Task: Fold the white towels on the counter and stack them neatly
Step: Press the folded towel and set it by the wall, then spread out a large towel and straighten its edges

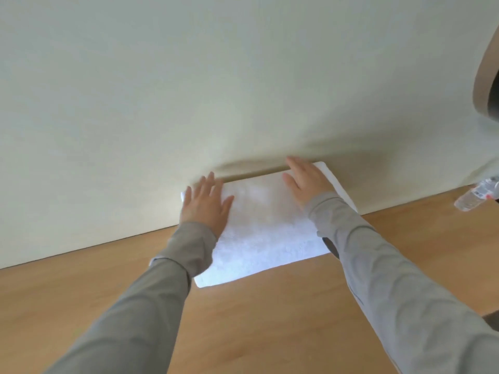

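Note:
A white towel (266,230) lies folded into a rectangle on the wooden counter (270,319), its far edge against the pale wall. My left hand (205,205) rests flat on the towel's far left corner, fingers spread. Flat on the far right part of the towel lies my right hand (306,182), fingers pointing toward the wall. Both hands press on the cloth and hold nothing. Grey sleeves cover both arms and hide the towel's left and right edges in part.
A clear plastic water bottle (476,197) lies at the counter's far right by the wall. A round brown-rimmed object (486,76) juts in at the upper right edge. The pale wall (189,90) bounds the counter right behind the towel.

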